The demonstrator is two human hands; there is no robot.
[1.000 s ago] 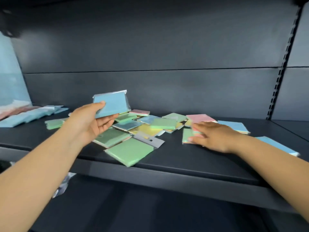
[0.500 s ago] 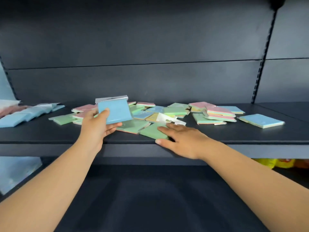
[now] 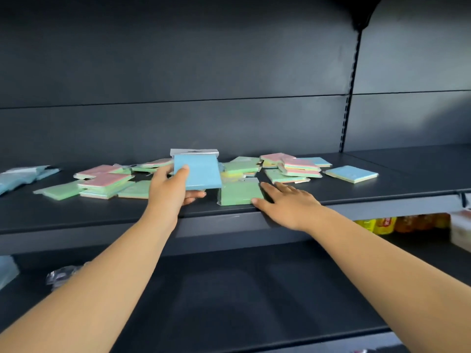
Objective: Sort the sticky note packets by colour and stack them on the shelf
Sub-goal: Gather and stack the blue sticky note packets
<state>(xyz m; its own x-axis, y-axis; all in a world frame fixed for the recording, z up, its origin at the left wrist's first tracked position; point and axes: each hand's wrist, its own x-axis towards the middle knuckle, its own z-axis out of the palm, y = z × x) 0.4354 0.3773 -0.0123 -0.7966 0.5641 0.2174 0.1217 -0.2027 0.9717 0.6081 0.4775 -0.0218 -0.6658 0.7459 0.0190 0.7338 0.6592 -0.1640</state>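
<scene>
While the left hand (image 3: 169, 189) pinches a blue packet (image 3: 197, 171) upright between thumb and fingers above the shelf (image 3: 356, 197), the right hand (image 3: 285, 203) lies flat, fingers spread, touching a green packet (image 3: 239, 193) near the front edge; bare shelf lies right of it.

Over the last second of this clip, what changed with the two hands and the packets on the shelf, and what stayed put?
The right hand left the pink and green packets on the right side of the shelf, came to the front edge, and now lies with fingers on the green packet there, not gripping it. The left hand kept hold of the blue packet, upright. The scattered pile and the lone blue packet at right look unchanged.
</scene>
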